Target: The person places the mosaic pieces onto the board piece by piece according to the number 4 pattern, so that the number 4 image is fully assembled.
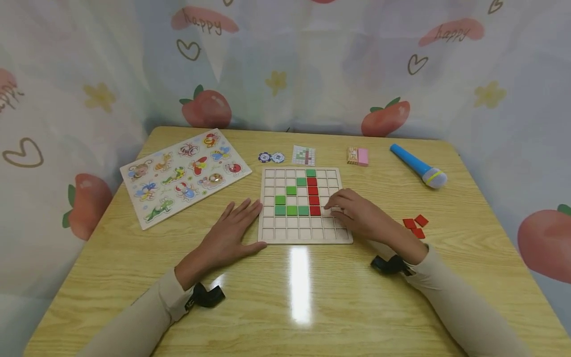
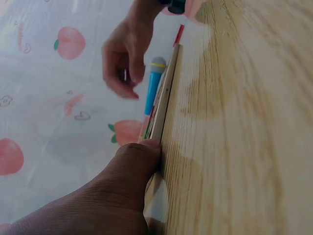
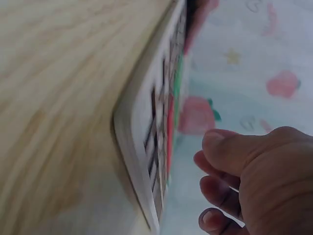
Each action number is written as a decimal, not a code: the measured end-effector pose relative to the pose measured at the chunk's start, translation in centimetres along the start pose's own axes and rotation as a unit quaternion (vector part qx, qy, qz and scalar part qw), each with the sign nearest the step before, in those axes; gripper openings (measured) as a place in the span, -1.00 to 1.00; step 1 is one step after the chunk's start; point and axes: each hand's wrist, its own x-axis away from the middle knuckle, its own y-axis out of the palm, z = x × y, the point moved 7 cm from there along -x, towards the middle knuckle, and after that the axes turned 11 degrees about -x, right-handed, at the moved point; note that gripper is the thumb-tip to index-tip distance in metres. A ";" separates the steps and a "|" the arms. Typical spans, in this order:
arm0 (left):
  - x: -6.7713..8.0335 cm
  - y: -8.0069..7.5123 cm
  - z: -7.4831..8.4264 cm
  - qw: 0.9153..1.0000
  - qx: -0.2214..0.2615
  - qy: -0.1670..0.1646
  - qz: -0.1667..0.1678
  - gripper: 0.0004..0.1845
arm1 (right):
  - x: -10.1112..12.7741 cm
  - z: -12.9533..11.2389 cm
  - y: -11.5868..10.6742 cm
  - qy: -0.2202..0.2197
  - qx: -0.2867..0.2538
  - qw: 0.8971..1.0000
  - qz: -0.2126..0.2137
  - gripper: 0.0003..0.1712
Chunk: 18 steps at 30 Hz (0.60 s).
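A wooden grid board (image 1: pixel 305 229) lies at the table's middle, holding a green L of tiles (image 1: pixel 292 210) and a red column of tiles (image 1: pixel 313 196). My left hand (image 1: pixel 241 220) lies flat on the table, its thumb (image 2: pixel 134 169) pressed against the board's left edge (image 2: pixel 166 98). My right hand (image 1: pixel 340 204) hovers over the board's right part with fingers loosely curled, fingertips by the lowest red tile (image 1: pixel 315 210). Nothing shows between its thumb and fingers (image 3: pixel 222 147). The board's edge (image 3: pixel 142 161) appears in the right wrist view.
Three loose red tiles (image 1: pixel 416 225) lie right of the board. Behind it are a pattern card (image 1: pixel 304 155), two poker chips (image 1: pixel 271 157), pink and orange blocks (image 1: pixel 358 156) and a blue toy microphone (image 1: pixel 418 166). An insect puzzle board (image 1: pixel 185 176) lies at the left.
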 end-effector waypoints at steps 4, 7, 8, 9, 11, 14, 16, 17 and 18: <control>0.0 -0.1 0.2 1.000 0.001 -0.001 -0.003 0.10 | 4.9 1.1 -3.9 0.000 -0.001 0.996 0.092 -0.63; 0.1 -0.2 0.0 1.000 -0.001 -0.006 -0.006 0.09 | 8.8 2.5 -6.5 0.025 0.018 0.988 0.154 -0.54; 0.1 -0.2 -0.1 1.000 -0.002 -0.008 -0.008 0.09 | 10.0 3.1 -7.2 0.038 0.025 0.984 0.172 -0.52; 0.1 -0.1 -0.1 1.000 -0.002 -0.009 -0.010 0.09 | 11.2 3.7 -7.7 0.057 0.033 0.980 0.187 -0.53; 0.2 -0.1 -0.1 1.000 -0.002 -0.008 -0.010 0.09 | 13.4 4.8 -8.6 0.094 0.047 0.971 0.213 -0.54; 0.2 -0.1 0.0 1.000 -0.001 -0.002 -0.003 0.09 | 15.9 6.1 -9.4 0.146 0.058 0.957 0.242 -0.60; 0.2 -0.1 0.1 1.000 0.000 0.002 0.003 0.09 | 17.1 6.7 -9.5 0.185 0.060 0.950 0.243 -0.63; 0.2 -0.1 0.2 1.000 0.000 0.004 0.005 0.09 | 17.6 7.1 -9.5 0.205 0.061 0.947 0.238 -0.65; 0.1 -0.1 0.2 1.000 0.001 0.006 0.006 0.09 | 18.0 7.4 -9.4 0.223 0.061 0.945 0.233 -0.67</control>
